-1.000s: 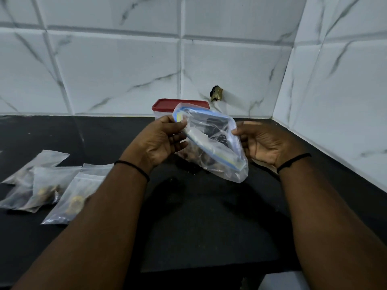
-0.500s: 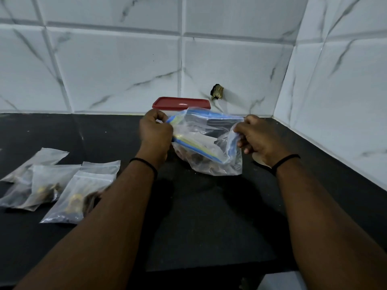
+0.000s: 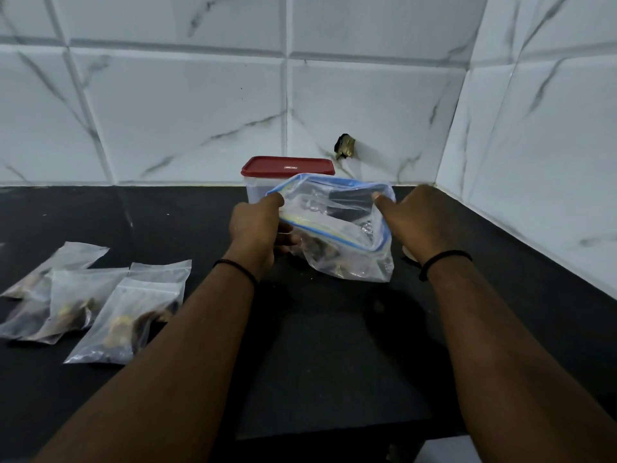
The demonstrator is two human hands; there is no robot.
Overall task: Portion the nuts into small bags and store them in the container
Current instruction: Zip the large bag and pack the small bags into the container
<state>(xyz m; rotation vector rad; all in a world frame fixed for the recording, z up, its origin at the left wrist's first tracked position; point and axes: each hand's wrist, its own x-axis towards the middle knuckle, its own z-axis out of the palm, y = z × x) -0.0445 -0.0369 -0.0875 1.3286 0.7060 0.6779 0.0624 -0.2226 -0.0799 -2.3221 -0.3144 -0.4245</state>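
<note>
Black worktop (image 3: 334, 362) fills the near part of the view, with white tiled walls behind it and to the right.

Nearest, on the left side of the worktop, lie the small bags (image 3: 100, 305). They are clear, lie partly on top of each other, and hold dark nuts.

Further in, both arms reach forward to the big bag (image 3: 337, 228). It is clear with a blue zip edge, and its bottom rests on the worktop. Dark nuts (image 3: 317, 247) sit low inside it. The left hand (image 3: 260, 225) pinches the left side of the bag's mouth. The right hand (image 3: 417, 218) pinches the right side. Together they pull the mouth wide open.

Just behind the big bag stands the container (image 3: 287, 177), with its red lid on. It sits by the back wall.

I think the step now is opening the big bag to get more nuts. Next, one hand likely needs to let go and reach in, while the other keeps the mouth open. An empty small bag is needed too; I cannot see one. The lid must come off before storing.
</note>
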